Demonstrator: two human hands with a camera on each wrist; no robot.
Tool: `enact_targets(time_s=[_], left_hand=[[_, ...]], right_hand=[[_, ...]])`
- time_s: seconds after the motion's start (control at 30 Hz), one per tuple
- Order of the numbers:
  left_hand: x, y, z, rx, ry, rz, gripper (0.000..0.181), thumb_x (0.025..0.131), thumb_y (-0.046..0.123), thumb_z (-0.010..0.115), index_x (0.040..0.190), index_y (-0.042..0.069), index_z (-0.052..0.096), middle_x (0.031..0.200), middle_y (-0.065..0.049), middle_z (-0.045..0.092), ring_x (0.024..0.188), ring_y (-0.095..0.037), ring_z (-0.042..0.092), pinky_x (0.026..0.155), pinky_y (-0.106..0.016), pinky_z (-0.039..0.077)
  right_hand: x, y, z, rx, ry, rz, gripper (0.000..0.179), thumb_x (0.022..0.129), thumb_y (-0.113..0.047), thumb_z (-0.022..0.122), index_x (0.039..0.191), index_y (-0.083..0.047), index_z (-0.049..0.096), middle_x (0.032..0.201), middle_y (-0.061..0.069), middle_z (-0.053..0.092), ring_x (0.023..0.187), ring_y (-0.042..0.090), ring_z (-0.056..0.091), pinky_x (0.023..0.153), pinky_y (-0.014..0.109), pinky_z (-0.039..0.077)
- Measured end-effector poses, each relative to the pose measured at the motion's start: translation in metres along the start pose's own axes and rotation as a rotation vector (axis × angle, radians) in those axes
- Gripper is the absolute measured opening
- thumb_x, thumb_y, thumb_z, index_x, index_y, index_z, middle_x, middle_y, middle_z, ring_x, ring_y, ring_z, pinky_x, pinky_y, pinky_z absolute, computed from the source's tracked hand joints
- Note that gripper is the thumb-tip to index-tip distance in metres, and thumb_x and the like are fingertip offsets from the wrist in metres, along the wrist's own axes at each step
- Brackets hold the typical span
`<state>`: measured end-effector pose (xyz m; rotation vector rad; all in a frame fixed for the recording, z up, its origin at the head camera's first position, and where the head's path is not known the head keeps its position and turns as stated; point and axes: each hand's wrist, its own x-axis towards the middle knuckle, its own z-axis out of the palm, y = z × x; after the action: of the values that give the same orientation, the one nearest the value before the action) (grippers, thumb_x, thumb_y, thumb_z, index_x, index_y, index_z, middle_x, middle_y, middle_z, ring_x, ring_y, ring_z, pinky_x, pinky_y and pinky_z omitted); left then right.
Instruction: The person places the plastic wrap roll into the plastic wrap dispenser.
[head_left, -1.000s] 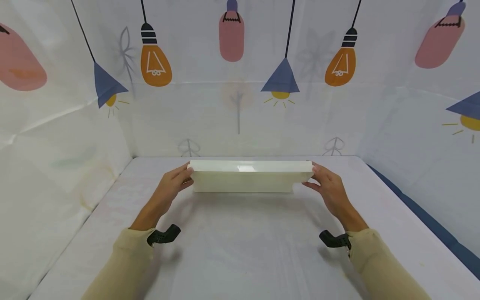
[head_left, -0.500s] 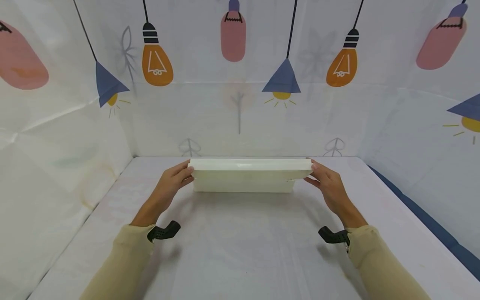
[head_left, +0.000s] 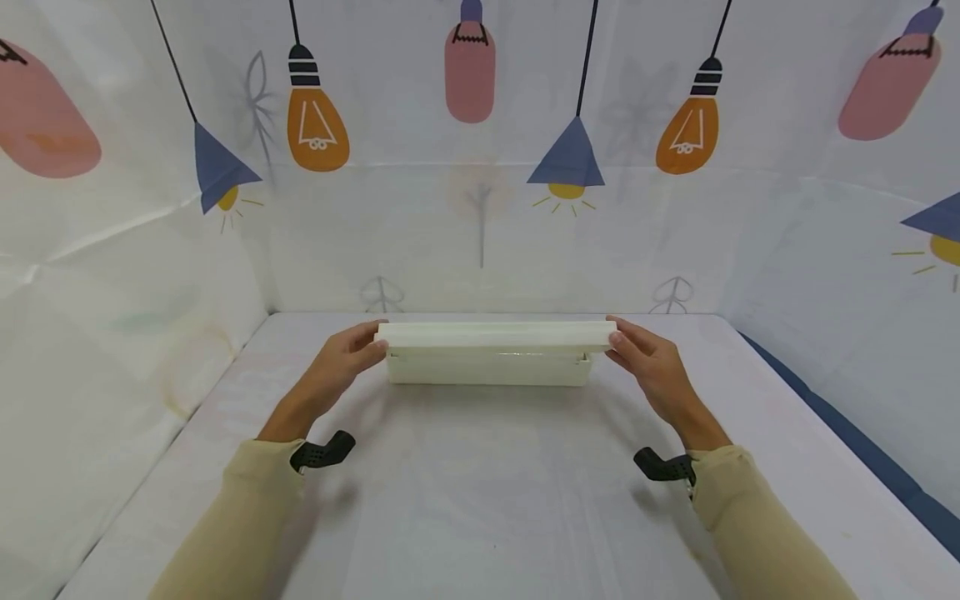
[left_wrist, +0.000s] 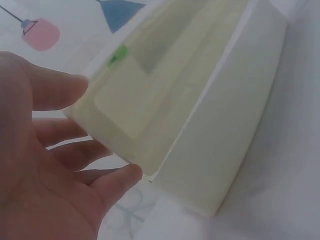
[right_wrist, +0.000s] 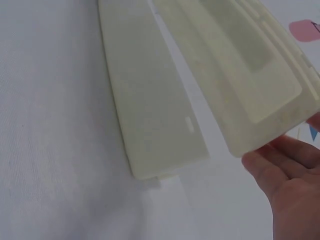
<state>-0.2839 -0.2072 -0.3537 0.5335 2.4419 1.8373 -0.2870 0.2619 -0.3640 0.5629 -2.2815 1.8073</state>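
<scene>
A long cream-white plastic lid (head_left: 495,335) spans the space between both hands, above a matching long box (head_left: 487,372) that stands on the white table. My left hand (head_left: 335,367) grips the lid's left end, with the thumb on one edge and the fingers along the end. At the opposite end, my right hand (head_left: 654,365) pinches the lid. The lid's hollow underside (right_wrist: 240,75) shows in the right wrist view, tilted and apart from the box there. A small green piece (left_wrist: 119,53) shows inside, near one edge, in the left wrist view. The box's contents are hidden.
The white table (head_left: 487,492) reaches to a white back sheet (head_left: 420,233) printed with lamps and bulbs. Similar sheets rise at both sides. A strip of blue cloth (head_left: 847,429) runs along the right edge. Black camera mounts (head_left: 324,452) sit on the wrists.
The lid has shifted slightly left and tilted, and more of the box's front rim shows beneath it. The right hand has moved a little left with it. The box stays put.
</scene>
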Motion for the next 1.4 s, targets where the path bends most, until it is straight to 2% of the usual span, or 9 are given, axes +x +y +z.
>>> enact_targets(time_s=[0.13,0.37,0.53,0.7,0.87,1.0,1.17,1.3,1.4], left_hand=[[-0.002,0.0,-0.001,0.068,-0.01,-0.001,0.06,0.106,0.026,0.054,0.156,0.001,0.031,0.155,-0.018,0.038,0.144,-0.036,0.032,0.116,-0.057,0.026],[0.0,0.0,0.0,0.079,0.028,0.037,0.058,0.106,0.023,0.055,0.155,0.003,0.034,0.157,-0.014,0.037,0.143,-0.033,0.034,0.115,-0.055,0.028],[-0.001,-0.001,-0.001,0.09,0.052,0.055,0.057,0.104,0.019,0.057,0.154,0.002,0.036,0.152,-0.017,0.044,0.139,-0.033,0.042,0.113,-0.053,0.033],[0.0,-0.002,-0.001,0.132,0.06,0.059,0.058,0.103,0.014,0.059,0.155,0.005,0.035,0.148,-0.018,0.048,0.136,-0.032,0.046,0.111,-0.05,0.036],[0.003,-0.004,0.001,0.2,0.087,0.101,0.06,0.102,0.01,0.061,0.155,0.004,0.034,0.155,-0.016,0.039,0.141,-0.029,0.039,0.112,-0.043,0.036],[0.005,-0.008,0.003,0.231,0.128,0.144,0.059,0.1,0.006,0.063,0.153,0.002,0.038,0.156,-0.014,0.038,0.143,-0.027,0.037,0.111,-0.039,0.037],[0.008,-0.015,0.007,0.245,0.186,0.187,0.056,0.097,0.004,0.066,0.149,0.002,0.045,0.153,-0.013,0.043,0.14,-0.027,0.042,0.105,-0.029,0.042],[0.01,-0.022,0.01,0.198,0.23,0.205,0.054,0.094,0.0,0.069,0.145,-0.001,0.05,0.15,-0.011,0.047,0.137,-0.028,0.046,0.099,-0.021,0.045],[0.01,-0.027,0.012,0.17,0.249,0.201,0.053,0.093,-0.002,0.07,0.143,-0.001,0.052,0.149,-0.009,0.048,0.135,-0.027,0.047,0.096,-0.019,0.047]], right_hand=[[0.001,0.002,-0.001,0.022,-0.012,-0.002,0.059,0.105,-0.027,0.056,0.152,0.005,0.037,0.156,0.02,0.037,0.136,0.02,0.047,0.102,0.026,0.043],[0.003,0.001,0.0,0.054,-0.039,0.037,0.062,0.105,-0.029,0.055,0.154,0.002,0.033,0.159,0.019,0.031,0.139,0.022,0.043,0.103,0.029,0.043],[0.003,0.001,0.003,0.039,-0.049,0.043,0.062,0.104,-0.028,0.056,0.153,0.003,0.035,0.158,0.02,0.034,0.139,0.026,0.042,0.102,0.026,0.044],[0.002,0.002,0.005,-0.017,-0.035,0.02,0.055,0.104,-0.023,0.058,0.15,0.003,0.042,0.149,0.023,0.045,0.127,0.015,0.053,0.099,0.016,0.045],[0.002,0.005,0.007,0.03,-0.022,-0.003,0.051,0.103,-0.014,0.06,0.147,0.007,0.044,0.148,0.027,0.044,0.119,0.009,0.056,0.096,0.016,0.046],[0.003,0.005,0.009,0.063,-0.025,-0.007,0.05,0.101,-0.009,0.061,0.145,0.01,0.045,0.155,0.025,0.035,0.133,0.017,0.047,0.098,0.016,0.045],[0.004,0.008,0.009,0.076,-0.031,0.002,0.046,0.1,-0.004,0.062,0.141,0.012,0.048,0.158,0.024,0.03,0.148,0.031,0.025,0.099,0.015,0.043],[0.007,0.012,0.01,0.059,-0.04,0.005,0.044,0.1,-0.005,0.062,0.139,0.012,0.05,0.16,0.021,0.029,0.149,0.031,0.023,0.1,0.014,0.041],[0.009,0.018,0.011,0.045,-0.044,0.012,0.043,0.1,-0.006,0.062,0.137,0.011,0.052,0.161,0.018,0.028,0.149,0.03,0.023,0.101,0.013,0.04]])
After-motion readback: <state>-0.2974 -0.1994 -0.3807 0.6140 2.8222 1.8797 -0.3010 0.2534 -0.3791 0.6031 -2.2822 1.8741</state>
